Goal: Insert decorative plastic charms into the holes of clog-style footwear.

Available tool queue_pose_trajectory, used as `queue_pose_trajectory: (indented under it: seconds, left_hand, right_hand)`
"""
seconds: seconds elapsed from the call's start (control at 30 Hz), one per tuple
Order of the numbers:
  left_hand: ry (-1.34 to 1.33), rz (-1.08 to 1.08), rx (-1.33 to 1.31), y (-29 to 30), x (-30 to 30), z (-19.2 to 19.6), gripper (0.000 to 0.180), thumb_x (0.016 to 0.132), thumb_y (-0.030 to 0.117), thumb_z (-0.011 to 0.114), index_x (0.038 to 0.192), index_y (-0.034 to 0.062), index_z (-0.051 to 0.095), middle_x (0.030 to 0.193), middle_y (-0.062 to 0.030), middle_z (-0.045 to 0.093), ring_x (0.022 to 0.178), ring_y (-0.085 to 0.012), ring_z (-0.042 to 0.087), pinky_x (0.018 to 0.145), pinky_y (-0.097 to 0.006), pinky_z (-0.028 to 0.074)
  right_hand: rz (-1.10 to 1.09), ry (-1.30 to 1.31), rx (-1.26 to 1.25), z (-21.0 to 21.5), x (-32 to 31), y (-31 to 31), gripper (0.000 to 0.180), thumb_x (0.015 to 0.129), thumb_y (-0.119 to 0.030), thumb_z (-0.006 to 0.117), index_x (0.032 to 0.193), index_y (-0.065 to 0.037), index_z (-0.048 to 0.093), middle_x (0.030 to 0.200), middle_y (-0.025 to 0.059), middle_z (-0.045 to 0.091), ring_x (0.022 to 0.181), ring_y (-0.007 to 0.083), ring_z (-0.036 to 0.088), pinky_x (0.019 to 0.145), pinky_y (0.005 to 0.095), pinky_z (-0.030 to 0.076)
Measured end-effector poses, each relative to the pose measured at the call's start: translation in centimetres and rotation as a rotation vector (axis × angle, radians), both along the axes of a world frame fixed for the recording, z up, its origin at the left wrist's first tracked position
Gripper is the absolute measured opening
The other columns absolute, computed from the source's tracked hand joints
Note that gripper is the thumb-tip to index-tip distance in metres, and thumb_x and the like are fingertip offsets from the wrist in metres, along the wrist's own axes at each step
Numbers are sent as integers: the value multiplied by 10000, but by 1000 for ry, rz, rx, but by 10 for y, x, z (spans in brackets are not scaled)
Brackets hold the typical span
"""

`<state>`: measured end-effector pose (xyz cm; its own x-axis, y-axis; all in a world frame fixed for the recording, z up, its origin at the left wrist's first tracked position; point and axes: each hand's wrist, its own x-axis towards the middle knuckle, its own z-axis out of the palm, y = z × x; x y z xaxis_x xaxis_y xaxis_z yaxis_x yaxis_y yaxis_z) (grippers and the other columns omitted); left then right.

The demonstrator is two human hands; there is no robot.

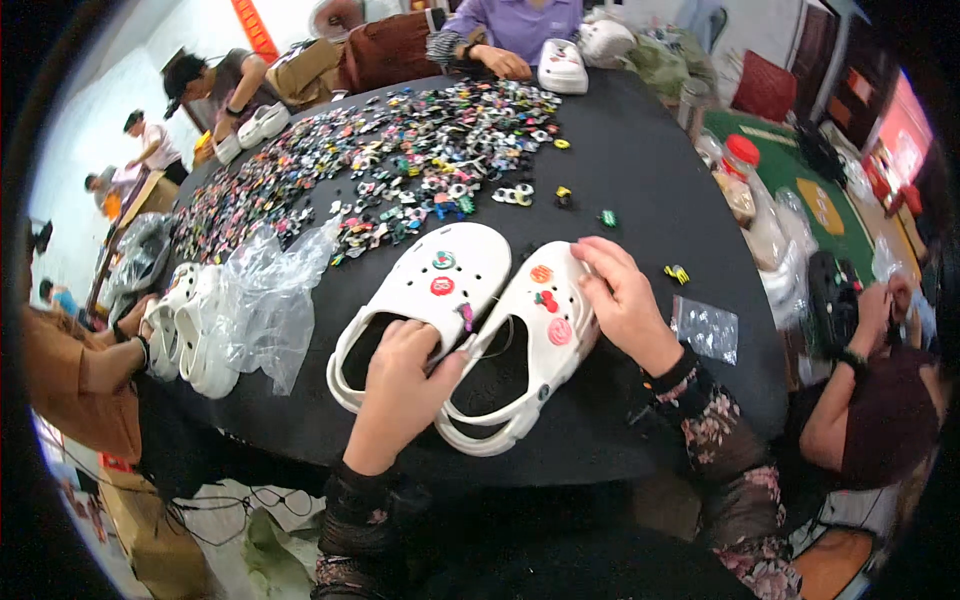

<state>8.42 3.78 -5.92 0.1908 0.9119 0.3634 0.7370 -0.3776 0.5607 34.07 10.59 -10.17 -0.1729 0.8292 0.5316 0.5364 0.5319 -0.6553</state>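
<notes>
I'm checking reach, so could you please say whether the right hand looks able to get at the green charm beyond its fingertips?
Probably yes: the green charm lies on the table beyond the right hand, with nothing visible between, and that hand only seems to rest against the right shoe.

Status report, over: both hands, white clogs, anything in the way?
Left hand partly in left clog; right hand against right clog. Both upright, charms on top. Plastic packet near right wrist, not blocking.
</notes>
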Motion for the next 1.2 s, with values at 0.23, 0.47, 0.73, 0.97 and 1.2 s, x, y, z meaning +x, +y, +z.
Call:
queue_pose_trajectory:
  seconds: [0.23,0.47,0.73,0.97,1.2]
  left_hand:
    - [-55,-15,65,-7,6,-4,125,705,98,660,732,7,580,758,-128,564,764,-325,538,695,-409,435]
    - [-83,-41,43,-7,-2,-10,270,707,179,727,846,-23,613,802,-126,556,795,-294,526,697,-371,441]
    - [-78,-74,120,1,7,-10,194,700,153,701,732,9,576,768,-133,555,789,-321,538,710,-399,436]
    - [-28,49,41,-8,6,-7,158,693,40,608,653,-31,473,667,-152,458,680,-320,454,578,-400,333]
    - [33,-152,138,1,11,-11,242,785,94,663,682,-17,474,599,-124,400,583,-224,385,566,-364,350]
  right_hand:
    - [57,92,-114,0,1,-6,337,839,-11,483,1168,39,537,1249,210,491,1157,288,495,954,330,405]
    - [84,98,-159,-4,0,-3,340,897,-66,492,1219,44,507,1297,203,450,1185,267,475,978,334,387]
    - [16,25,-66,-4,10,-4,364,834,-16,465,1188,54,516,1252,190,486,1164,286,485,988,339,378]
    - [63,78,132,-10,-7,8,340,749,-20,529,1082,42,550,1129,224,502,1013,385,502,892,426,414]
    - [-22,109,45,-23,5,1,348,782,-59,541,1124,8,533,1082,175,491,987,363,497,853,438,416]
